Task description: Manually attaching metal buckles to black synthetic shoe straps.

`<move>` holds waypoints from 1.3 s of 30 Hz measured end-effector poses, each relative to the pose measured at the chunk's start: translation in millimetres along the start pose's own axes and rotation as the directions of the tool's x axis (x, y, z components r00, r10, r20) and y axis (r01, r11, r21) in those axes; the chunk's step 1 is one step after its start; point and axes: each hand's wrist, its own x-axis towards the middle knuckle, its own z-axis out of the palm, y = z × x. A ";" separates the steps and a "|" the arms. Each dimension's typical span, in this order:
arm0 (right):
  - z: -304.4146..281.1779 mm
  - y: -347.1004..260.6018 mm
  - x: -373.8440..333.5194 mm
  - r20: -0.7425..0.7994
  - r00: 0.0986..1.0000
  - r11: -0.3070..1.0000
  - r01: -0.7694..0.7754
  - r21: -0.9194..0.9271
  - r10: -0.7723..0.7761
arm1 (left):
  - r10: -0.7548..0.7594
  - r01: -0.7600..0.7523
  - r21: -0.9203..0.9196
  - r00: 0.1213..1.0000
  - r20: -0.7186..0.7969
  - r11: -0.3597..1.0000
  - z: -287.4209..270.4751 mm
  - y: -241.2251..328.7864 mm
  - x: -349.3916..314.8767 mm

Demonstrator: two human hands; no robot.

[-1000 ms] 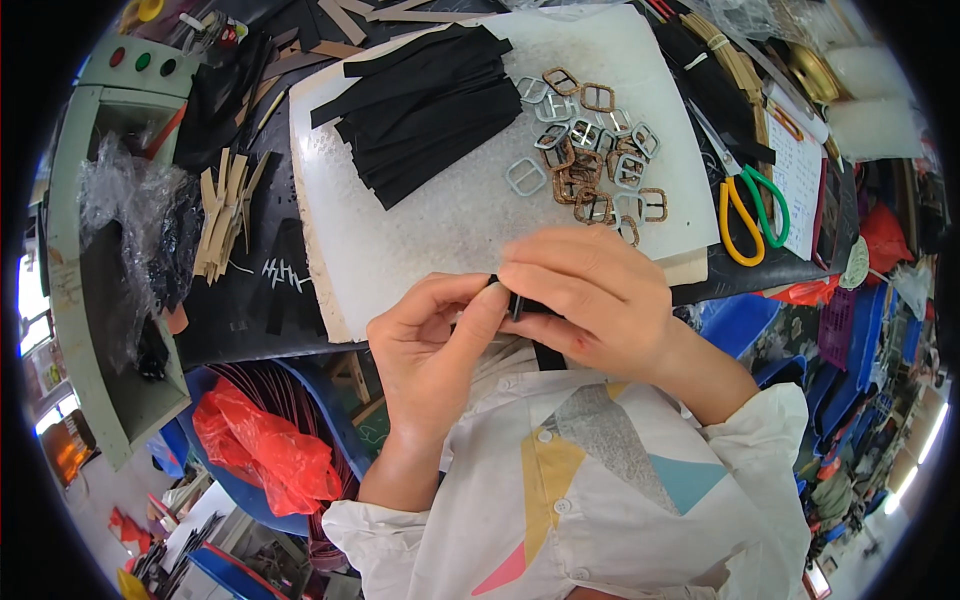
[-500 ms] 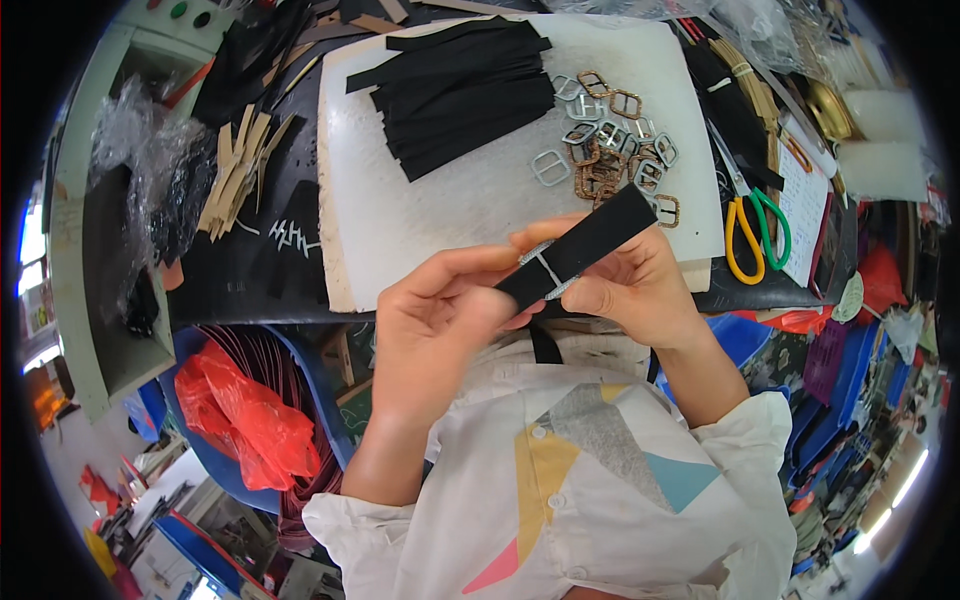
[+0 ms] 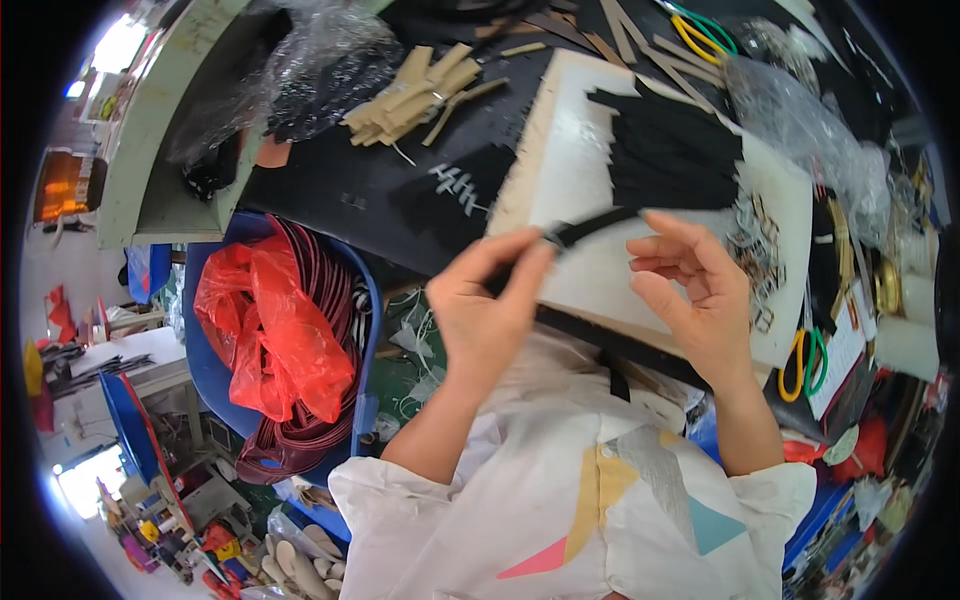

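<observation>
My left hand [image 3: 488, 310] pinches a black strap [image 3: 603, 220] near a small metal buckle [image 3: 551, 240] threaded on it. The strap's free part points right, over the white board [image 3: 570, 110]. Beside its far end is my right hand [image 3: 700, 295], fingers apart and curled loosely, with nothing in its grip. Whether its index fingertip touches the strap I cannot tell. A stack of black fabric strips [image 3: 675, 150] lies on the board beyond my hands. To its right is a pile of silver and copper-coloured buckles [image 3: 757, 245], partly hidden by my right hand.
Tan strips [image 3: 415, 95] lie on the black tabletop at the left. A blue bin [image 3: 368, 385] below the table edge holds a red plastic bag [image 3: 270, 320] and dark red bands. Scissors [image 3: 805, 365] with yellow and green handles rest right of the board; clear plastic [image 3: 790, 130] lies behind it.
The view has swung left, bringing the bin further in. My right hand has let go of the buckled strap and opened; my left hand keeps it, turned nearly edge-on.
</observation>
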 end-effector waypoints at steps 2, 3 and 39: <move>10.2 -11.0 26.5 0.154 0.987 0.988 0.064 -0.138 -0.043 | 0.169 -0.133 0.177 0.964 -0.208 0.975 -22.8 -13.4 26.3; 16.6 -12.5 40.7 0.227 0.972 0.973 0.103 -0.204 -0.056 | 0.269 -0.179 0.332 0.931 -0.247 0.926 -34.3 -29.7 37.9; 163.7 -7.0 182.9 0.623 0.714 0.749 0.592 -0.297 -0.318 | 0.308 -0.228 -0.805 0.949 -0.059 0.547 -256.9 -22.1 258.1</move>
